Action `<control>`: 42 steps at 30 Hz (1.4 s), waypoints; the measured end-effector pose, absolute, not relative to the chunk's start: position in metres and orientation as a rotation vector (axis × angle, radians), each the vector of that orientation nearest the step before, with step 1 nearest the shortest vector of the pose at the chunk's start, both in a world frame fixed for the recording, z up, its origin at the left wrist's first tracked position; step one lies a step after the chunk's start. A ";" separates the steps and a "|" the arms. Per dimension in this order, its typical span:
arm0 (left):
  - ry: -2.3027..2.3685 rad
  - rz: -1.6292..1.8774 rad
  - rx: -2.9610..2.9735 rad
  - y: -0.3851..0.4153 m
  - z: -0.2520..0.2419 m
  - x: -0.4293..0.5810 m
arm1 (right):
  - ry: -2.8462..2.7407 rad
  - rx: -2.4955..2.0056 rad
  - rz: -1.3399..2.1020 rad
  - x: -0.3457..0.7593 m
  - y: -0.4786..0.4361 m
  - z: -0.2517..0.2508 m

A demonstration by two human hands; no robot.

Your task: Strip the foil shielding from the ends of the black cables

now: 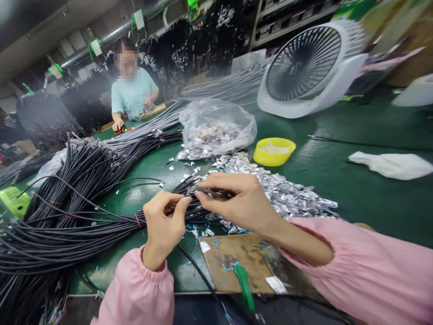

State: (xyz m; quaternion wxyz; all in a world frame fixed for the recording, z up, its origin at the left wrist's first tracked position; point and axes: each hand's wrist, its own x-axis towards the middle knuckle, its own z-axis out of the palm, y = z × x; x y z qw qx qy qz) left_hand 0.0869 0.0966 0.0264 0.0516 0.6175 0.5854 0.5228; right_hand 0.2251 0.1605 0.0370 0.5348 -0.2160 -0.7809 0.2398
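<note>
In front of me, my right hand (241, 201) is closed in a pinch on a black cable (219, 194) near its stripped end. From that end come thin coloured wires (190, 190), which the thumb and finger of my left hand (165, 221) pinch. Just behind and below both hands runs a large bundle of black cables (84, 237), tied with red bands. Silvery foil scraps (291, 194) lie heaped beyond my right hand. A brown board (223, 271) under my right forearm carries a green-handled tool (244, 284) and small blue wire bits.
A clear plastic bag (219, 122) of scraps, a yellow dish (274, 152) and a white fan (311, 67) stand farther back on the green table (352, 203). White cloth or paper (392, 164) lies right. Across the table, a person (133, 92) handles something near an orange-handled tool.
</note>
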 end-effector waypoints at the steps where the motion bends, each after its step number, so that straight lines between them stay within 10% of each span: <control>1: 1.792 1.596 1.912 0.096 0.026 0.087 | -1.887 -0.491 0.498 0.226 0.161 0.036; 9: 1.818 1.610 1.737 0.097 0.022 0.089 | -2.023 -0.229 0.036 0.232 0.162 0.030; 22: 1.791 1.750 1.897 0.095 0.021 0.089 | -1.804 -0.566 0.851 0.222 0.161 0.036; 42: 1.761 1.691 1.819 0.096 0.021 0.088 | -1.731 -0.538 0.931 0.222 0.161 0.035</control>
